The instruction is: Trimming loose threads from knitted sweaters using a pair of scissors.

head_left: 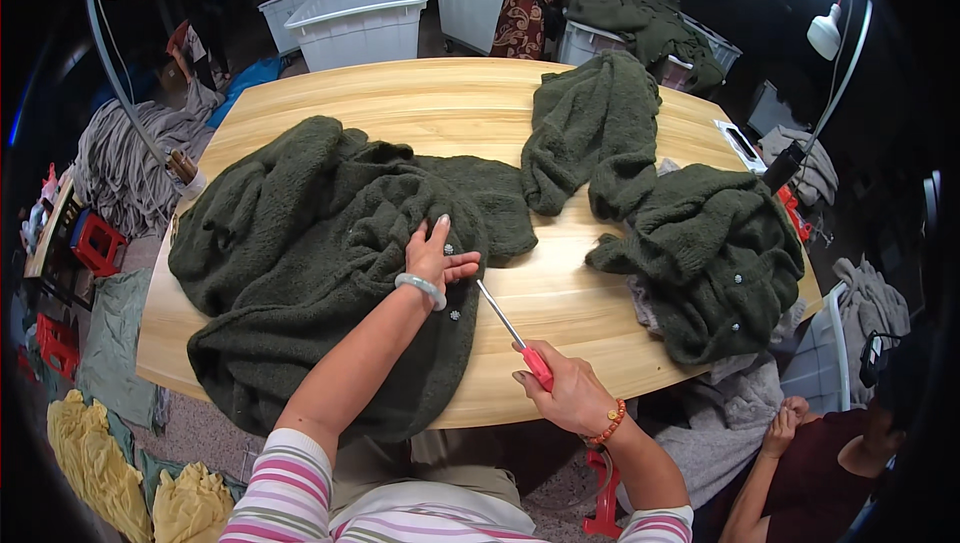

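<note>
Knitwear of fuzzy, dark green yarn (300, 233) is lying bunched across the left part of a pale, wood-grained table (560, 288). We are resting our left hand (432, 261) on its buttoned edge, the fingers spreading open and gripping nothing. We are closing the fingers of our right hand (562, 390) around the red handle of a slim tool with a straight metal shaft (503, 315). Its tip is pointing at the knit's edge; we cannot tell whether it is touching. To work well here, we should probably be keeping the cloth flat with our spread fingers and guiding the tip gently, as loose yarn could be catching on it.

The knit is looking thick and soft, folding into heavy rolls, with round, silvery, beaded-looking buttons (455, 316) showing beside our left hand. Farther right, a heap of similar dark green knit (710, 233) is lying on the table. Beyond the far edge, white plastic bins (360, 33) are standing, and a person in patterned dark clothing (530, 3) is reaching over another green pile (630, 18).
</note>
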Demonstrator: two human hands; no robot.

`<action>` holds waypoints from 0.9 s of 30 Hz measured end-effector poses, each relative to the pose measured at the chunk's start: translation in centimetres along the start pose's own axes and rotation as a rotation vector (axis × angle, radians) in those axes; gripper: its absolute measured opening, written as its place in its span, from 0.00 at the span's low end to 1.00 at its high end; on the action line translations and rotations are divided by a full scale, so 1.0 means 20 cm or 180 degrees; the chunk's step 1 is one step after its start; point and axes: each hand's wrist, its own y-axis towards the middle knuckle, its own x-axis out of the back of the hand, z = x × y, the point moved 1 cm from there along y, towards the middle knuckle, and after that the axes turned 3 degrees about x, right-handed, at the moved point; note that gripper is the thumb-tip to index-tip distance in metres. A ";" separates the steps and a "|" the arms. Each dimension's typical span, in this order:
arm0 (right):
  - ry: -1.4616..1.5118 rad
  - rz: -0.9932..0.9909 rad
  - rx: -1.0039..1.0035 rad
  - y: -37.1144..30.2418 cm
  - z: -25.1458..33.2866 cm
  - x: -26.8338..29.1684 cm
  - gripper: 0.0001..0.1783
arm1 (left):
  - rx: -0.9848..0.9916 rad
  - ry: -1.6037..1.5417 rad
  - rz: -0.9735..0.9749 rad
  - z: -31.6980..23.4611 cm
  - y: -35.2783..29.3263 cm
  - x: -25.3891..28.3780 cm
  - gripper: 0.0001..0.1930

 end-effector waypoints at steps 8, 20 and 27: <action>-0.0528 -0.0061 -0.0170 0.13 -0.05 0.02 0.19 | 0.0001 0.0263 0.0812 0.13 0.14 0.08 0.06; -0.0484 0.0077 -0.0267 0.23 -0.03 0.01 0.18 | -0.0760 0.0731 0.1386 0.21 0.07 0.20 0.08; -0.0530 0.0260 -0.0289 0.20 -0.01 -0.01 0.18 | -0.0856 0.0843 0.1515 0.22 0.06 0.22 0.10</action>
